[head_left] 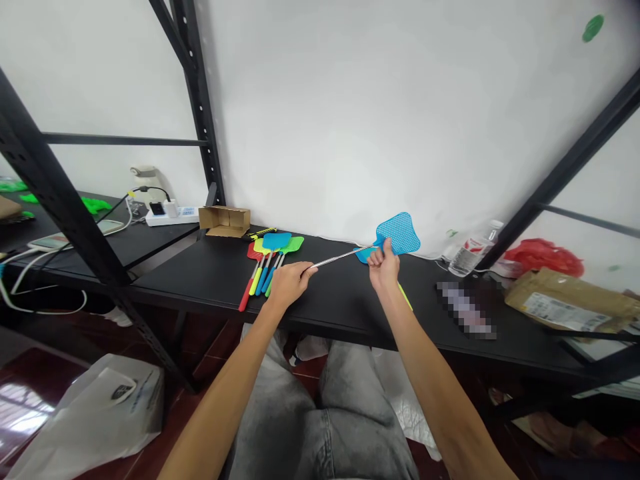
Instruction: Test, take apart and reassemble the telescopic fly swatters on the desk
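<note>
Head view shows one blue fly swatter (400,235) raised above the black surface (325,300), between the two hands. The left hand (289,283) has its fingers closed around the handle end, so the handle itself is mostly hidden. The right hand (384,265) has its fingers curled at the neck, just beside the mesh head. The metal shaft (339,257) runs bare between the hands; from this I judge that the step in hand is the setting of its length. A next move would call for firm hold at both ends and force straight along the shaft, because a thin tube may bend. Just beside the left hand lie coloured swatters (277,241), and behind them is an open cardboard box (229,221). Behind the right hand, another blue head (365,257) is partly visible.
</note>
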Available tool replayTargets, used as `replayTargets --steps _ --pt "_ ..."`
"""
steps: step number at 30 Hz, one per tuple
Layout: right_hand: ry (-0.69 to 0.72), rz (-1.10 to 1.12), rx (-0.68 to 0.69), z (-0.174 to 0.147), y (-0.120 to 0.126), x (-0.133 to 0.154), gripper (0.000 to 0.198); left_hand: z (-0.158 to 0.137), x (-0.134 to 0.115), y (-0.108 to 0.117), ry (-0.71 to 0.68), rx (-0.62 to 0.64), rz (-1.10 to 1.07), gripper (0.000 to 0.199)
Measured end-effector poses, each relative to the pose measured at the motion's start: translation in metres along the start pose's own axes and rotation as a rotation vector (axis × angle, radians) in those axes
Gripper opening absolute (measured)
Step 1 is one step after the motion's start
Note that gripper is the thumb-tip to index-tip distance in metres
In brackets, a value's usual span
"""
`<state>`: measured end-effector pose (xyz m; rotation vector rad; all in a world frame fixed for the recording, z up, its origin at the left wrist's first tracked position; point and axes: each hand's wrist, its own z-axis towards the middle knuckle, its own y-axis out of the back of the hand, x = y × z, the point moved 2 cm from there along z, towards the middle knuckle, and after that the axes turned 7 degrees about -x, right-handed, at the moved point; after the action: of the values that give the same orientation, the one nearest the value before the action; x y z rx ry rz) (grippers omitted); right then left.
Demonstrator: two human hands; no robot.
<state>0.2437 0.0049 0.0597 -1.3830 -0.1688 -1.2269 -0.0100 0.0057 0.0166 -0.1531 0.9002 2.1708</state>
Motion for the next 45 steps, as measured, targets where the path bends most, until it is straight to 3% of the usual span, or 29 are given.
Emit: replayTargets --steps 5,12,17,21,25,29,37,39,45 --pt "0.012 -0.046 0.008 -0.011 -0.008 -0.006 0.066 0.0 0.001 -0.001 -0.002 -0.003 0.0 0.033" --pt "-0.133 -0.077 0.089 -0.058 -0.037 -0.05 0.056 0.0 0.004 -0.001 0.005 -0.013 0.008 0.033" --pt "-0.159 -0.09 0.104 -0.064 -0.033 -0.058 0.042 0.001 0.003 -0.003 -0.033 0.031 -0.01 0.033" --pt "-0.223 -0.224 0.26 -0.072 -0.032 -0.067 0.045 0.003 0.0 -0.004 -0.053 0.048 -0.058 0.036" --pt "-0.16 -0.387 0.427 -0.081 -0.037 -0.079 0.037 0.004 -0.001 0.001 -0.023 0.055 -0.087 0.038" --pt "-0.124 -0.4 0.376 -0.079 -0.035 -0.081 0.034 0.004 -0.003 0.002 -0.069 0.118 -0.137 0.036" --pt "-0.103 -0.486 0.123 -0.04 -0.013 -0.054 0.03 0.003 -0.008 0.005 -0.037 0.156 -0.111 0.044" --pt "-0.061 -0.636 0.091 -0.021 -0.002 -0.036 0.026 0.003 -0.009 0.006 -0.03 0.16 -0.099 0.044" --pt "0.012 -1.372 0.227 0.025 0.029 0.017 0.023 0.003 -0.009 0.005 -0.035 0.179 -0.051 0.045"
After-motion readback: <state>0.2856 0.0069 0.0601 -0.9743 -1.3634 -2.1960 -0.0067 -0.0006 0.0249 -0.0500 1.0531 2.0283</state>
